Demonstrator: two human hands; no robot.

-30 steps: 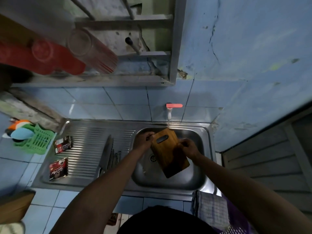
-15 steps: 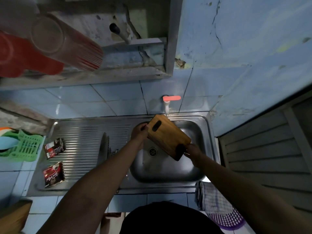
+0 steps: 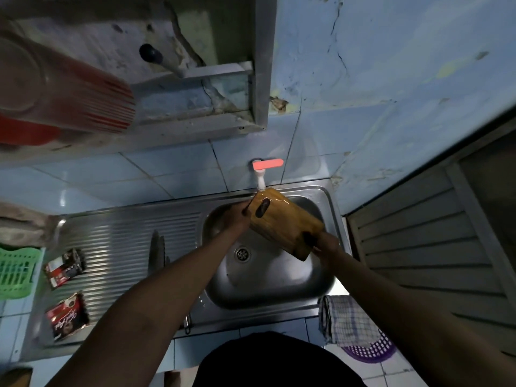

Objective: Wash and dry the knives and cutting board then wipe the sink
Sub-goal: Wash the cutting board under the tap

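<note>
Blue-tiled walls frame the stainless steel sink unit (image 3: 125, 241) beneath you. At far left, a green plastic basket (image 3: 15, 270) is cut off by the frame edge, its contents out of sight. Two dark red printed sachets (image 3: 65, 266) lie on the ribbed drainboard, and the steel knives (image 3: 157, 251) rest further right, half hidden behind your left forearm, so you cannot count them. Your left hand (image 3: 234, 219) grips the handle-slot end of the brown wooden cutting board (image 3: 284, 226); its fingertips are lost in shadow. The board tilts over the basin (image 3: 268, 283), its top edge directly under the white tap with a pink lever (image 3: 265, 170), water sheeting across the wood. Your right hand (image 3: 325, 245) pinches the lower corner. Since half a second ago, you have lifted the board's upper end up under the spout. At right, a checked cloth (image 3: 344, 321) is draped over a purple plastic basket (image 3: 371, 350), whose inside is hidden.
</note>
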